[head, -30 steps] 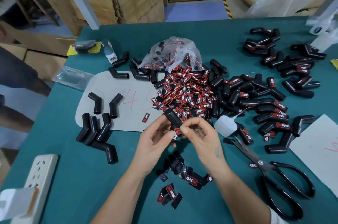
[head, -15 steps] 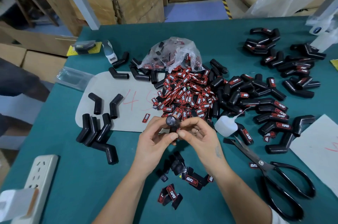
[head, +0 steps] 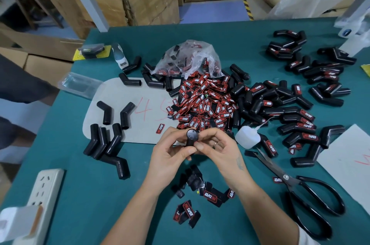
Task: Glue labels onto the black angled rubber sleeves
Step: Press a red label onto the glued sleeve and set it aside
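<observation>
Left hand and right hand both in pinching grip on one black angled rubber sleeve, held above teal bench, open end toward camera, near red-and-black label pile

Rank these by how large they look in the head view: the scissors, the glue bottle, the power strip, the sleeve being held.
1. Scissors and power strip: alike, both near the camera, so unranked
2. Glue bottle
3. Held sleeve, partly hidden by both hands
</observation>
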Action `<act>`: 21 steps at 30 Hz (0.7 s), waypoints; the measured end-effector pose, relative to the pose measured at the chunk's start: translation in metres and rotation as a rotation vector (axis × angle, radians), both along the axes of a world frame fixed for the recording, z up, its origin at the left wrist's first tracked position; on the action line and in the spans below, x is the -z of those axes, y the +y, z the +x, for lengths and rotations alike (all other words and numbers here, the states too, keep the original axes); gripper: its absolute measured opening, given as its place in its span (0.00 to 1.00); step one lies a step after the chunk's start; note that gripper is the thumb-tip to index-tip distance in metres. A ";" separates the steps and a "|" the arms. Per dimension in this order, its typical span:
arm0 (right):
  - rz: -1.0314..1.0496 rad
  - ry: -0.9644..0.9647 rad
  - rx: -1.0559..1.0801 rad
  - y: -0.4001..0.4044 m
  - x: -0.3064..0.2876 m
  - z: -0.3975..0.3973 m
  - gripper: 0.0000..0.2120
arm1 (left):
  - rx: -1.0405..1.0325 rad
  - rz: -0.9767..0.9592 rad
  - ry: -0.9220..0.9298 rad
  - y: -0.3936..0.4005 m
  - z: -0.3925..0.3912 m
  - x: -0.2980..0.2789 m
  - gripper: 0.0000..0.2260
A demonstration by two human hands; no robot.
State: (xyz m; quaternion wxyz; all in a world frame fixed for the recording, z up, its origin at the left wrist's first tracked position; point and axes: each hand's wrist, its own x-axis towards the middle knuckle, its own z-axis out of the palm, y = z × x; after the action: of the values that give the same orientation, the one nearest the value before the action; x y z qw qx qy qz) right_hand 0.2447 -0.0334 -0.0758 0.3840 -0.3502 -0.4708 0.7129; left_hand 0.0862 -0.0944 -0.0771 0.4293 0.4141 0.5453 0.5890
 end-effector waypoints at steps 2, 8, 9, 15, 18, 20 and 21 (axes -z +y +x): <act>-0.015 0.008 -0.002 0.001 0.000 0.000 0.08 | -0.004 -0.029 -0.028 0.001 0.000 0.000 0.13; -0.022 0.008 -0.020 0.001 -0.001 0.000 0.08 | 0.011 -0.031 -0.040 0.001 -0.002 0.000 0.13; -0.026 0.004 -0.026 0.001 -0.001 0.001 0.09 | 0.013 -0.030 -0.040 0.001 -0.002 0.000 0.13; -0.085 -0.034 -0.025 0.003 0.001 0.003 0.08 | 0.029 -0.023 -0.024 0.001 -0.001 0.002 0.12; -0.121 -0.028 -0.035 0.002 0.002 0.002 0.07 | 0.033 -0.032 -0.028 0.001 0.000 0.002 0.12; -0.141 -0.017 -0.036 0.002 0.001 0.003 0.07 | 0.031 -0.040 -0.032 0.002 0.000 0.002 0.12; -0.148 -0.017 -0.035 0.002 0.000 0.003 0.07 | 0.030 -0.046 -0.035 0.002 0.000 0.002 0.12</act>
State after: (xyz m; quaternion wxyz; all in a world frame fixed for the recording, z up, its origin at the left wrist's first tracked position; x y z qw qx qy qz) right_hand 0.2476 -0.0314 -0.0758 0.3404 -0.3754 -0.4262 0.7493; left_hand 0.0862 -0.0923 -0.0794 0.4570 0.4018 0.5447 0.5771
